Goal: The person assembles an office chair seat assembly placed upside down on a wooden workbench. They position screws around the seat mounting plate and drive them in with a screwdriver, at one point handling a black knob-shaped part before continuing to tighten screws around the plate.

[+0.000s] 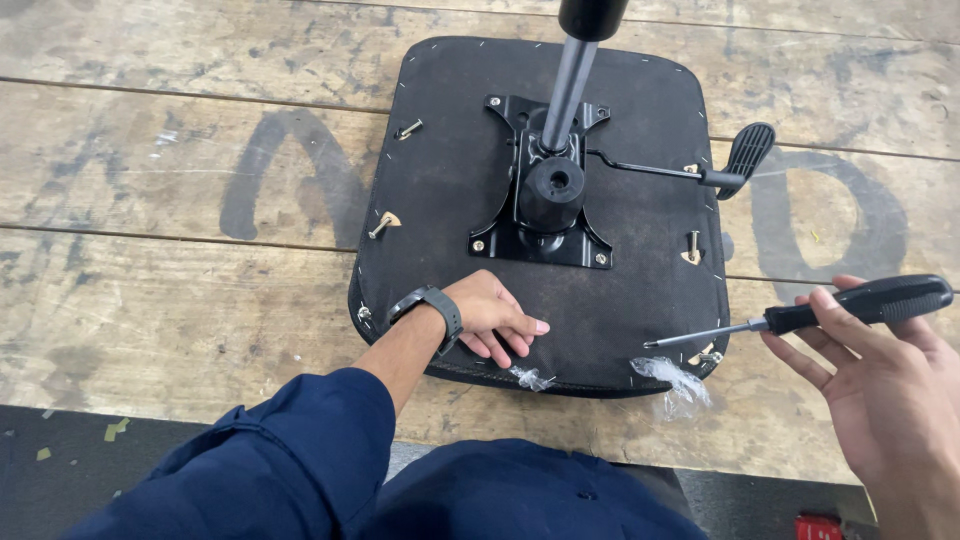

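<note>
- Head view: I see an upturned office chair seat (450,190), black fabric underside up, lying on the wooden workbench (150,280) towards its near edge.
- My left hand (492,318) lies flat on the seat's near edge, fingers spread and lightly curled, pressing down and gripping nothing; a dark wristwatch (430,305) sits on that wrist.
- My right hand (880,390) is off the seat's near right corner, over the bench, fingers wrapped about the black handle of a screwdriver (800,318); the tip points left at that corner, just above the fabric.
- In the seat's middle, a black metal mounting plate (540,215) is bolted on, with a gas-lift column (568,85) rising from it and a lever with a paddle handle (745,152) reaching to the right edge.
- Loose bolts stand or lean in the holes near the left (380,225) and right (693,245) edges; I can't tell whether any thread is engaged.
- Scraps of clear plastic wrap (680,385) cling to the near edge.
- Risk, as I judge it: the tip could slip off a small fastener and jab the fabric or my left fingers, since they lie close along the same edge.
- The leaning bolts could topple and roll off the bench if the seat shifts under uneven pressure.
</note>
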